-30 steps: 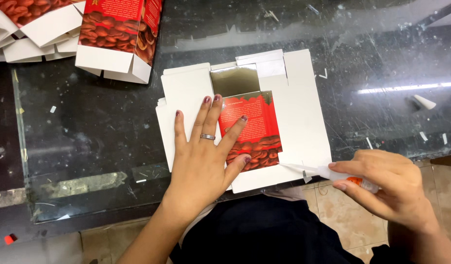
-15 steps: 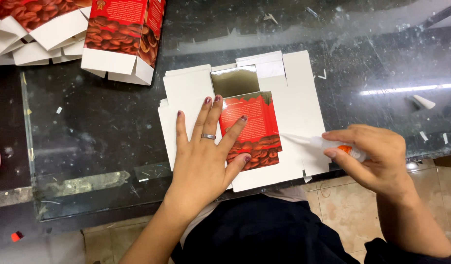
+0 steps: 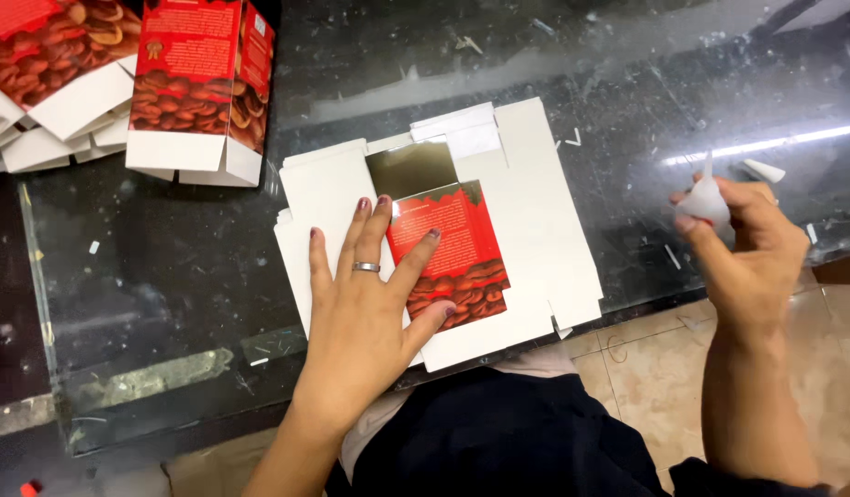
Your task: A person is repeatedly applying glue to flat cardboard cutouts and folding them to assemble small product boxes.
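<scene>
White carton blank pinned flat, glue tube lifted

Left hand (image 3: 365, 313) lies flat and splayed, fingers (image 3: 356, 235) released, nothing gripped, palm down on the flattened carton blank (image 3: 535, 212). Ring on one finger. Thumb and forefinger rest on the red printed panel (image 3: 457, 253) with a coffee-bean picture; a gold foil flap (image 3: 411, 168) sits just above it. Blank lies white side up on the dark glass table (image 3: 167, 267), near edge overhanging the table edge.

Right hand (image 3: 743, 244) is raised off to the right, apart from the blank, fingers clenched round a small white glue tube (image 3: 704, 195), nozzle pointing up. Folded red cartons (image 3: 199, 87) stand at the far left. Tiled floor (image 3: 646, 368) shows below.
</scene>
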